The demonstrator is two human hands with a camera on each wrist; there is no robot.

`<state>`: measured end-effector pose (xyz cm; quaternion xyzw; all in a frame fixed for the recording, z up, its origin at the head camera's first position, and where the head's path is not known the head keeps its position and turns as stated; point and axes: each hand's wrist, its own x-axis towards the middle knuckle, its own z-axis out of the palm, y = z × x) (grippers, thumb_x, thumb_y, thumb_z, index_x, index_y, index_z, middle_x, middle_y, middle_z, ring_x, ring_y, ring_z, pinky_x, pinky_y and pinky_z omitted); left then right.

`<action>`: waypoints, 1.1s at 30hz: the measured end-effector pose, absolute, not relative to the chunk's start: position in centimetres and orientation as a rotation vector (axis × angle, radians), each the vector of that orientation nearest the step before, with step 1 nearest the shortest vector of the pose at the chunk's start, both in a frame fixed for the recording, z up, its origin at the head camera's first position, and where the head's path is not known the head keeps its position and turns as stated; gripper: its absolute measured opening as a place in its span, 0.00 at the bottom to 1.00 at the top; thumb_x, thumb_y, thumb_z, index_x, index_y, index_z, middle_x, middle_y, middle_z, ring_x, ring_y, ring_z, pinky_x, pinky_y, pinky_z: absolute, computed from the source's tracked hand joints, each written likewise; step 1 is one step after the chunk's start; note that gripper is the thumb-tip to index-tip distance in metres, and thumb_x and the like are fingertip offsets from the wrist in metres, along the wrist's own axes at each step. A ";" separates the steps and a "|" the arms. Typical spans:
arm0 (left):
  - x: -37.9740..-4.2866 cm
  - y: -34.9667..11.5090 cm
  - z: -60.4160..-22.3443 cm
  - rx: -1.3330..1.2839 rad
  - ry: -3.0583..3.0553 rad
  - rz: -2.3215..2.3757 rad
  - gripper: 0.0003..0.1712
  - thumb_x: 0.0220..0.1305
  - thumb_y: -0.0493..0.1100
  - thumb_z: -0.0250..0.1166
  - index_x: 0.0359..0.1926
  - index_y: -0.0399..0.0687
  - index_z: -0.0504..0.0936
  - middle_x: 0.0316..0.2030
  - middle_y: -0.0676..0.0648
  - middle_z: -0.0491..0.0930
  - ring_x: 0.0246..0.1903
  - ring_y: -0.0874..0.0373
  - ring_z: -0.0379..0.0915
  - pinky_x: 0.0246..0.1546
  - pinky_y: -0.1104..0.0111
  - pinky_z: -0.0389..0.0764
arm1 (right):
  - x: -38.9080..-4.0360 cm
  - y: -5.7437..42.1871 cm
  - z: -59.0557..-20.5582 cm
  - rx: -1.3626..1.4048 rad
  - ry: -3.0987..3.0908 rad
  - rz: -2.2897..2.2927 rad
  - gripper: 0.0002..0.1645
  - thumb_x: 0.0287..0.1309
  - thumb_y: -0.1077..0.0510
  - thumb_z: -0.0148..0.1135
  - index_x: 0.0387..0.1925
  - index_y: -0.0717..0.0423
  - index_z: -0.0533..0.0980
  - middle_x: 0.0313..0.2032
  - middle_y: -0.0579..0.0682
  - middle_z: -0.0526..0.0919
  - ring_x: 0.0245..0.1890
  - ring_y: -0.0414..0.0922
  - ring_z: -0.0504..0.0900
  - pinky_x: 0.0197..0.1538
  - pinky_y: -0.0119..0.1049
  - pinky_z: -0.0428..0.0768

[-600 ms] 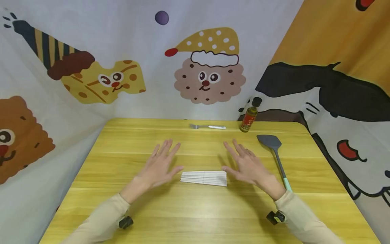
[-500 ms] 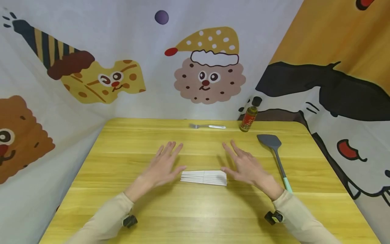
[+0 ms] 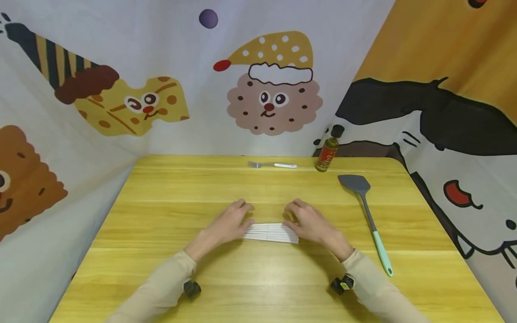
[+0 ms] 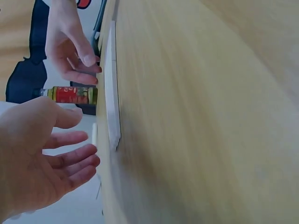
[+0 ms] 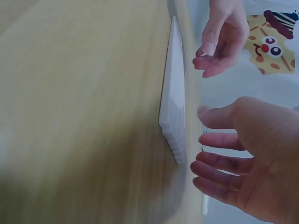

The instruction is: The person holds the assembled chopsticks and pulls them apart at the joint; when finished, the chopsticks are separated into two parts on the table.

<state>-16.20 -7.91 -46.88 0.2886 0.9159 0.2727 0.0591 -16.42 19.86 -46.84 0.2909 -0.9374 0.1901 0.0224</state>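
A row of several slim white chopsticks lies side by side on the table, wider at the right end. My left hand hovers by their left end, fingers loosely bent. By the other end is my right hand, its fingers also relaxed. In the left wrist view, the left hand has nothing in it and stands apart from the chopsticks. The right wrist view likewise has a gap between the right hand and the chopsticks. From the head view, the hands cover parts of both ends.
On the wooden table, a fork lies near the back edge. A bottle with a red label stands at the back right. Right of the hands lies a grey spatula with a mint-green handle. A printed cloth hangs behind.
Both hands have moved inward and lower toward the ends of the chopsticks, and their spread fingers have bent. The view has shifted slightly. The chopsticks stay in place.
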 end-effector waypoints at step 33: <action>-18.7 -5.3 -48.9 0.971 2.749 0.790 0.02 0.71 0.36 0.62 0.38 0.40 0.78 0.35 0.48 0.75 0.34 0.60 0.70 0.36 0.70 0.77 | -18.6 18.2 -48.1 1.010 -2.882 0.705 0.06 0.57 0.65 0.71 0.36 0.57 0.82 0.34 0.49 0.82 0.34 0.42 0.80 0.38 0.33 0.83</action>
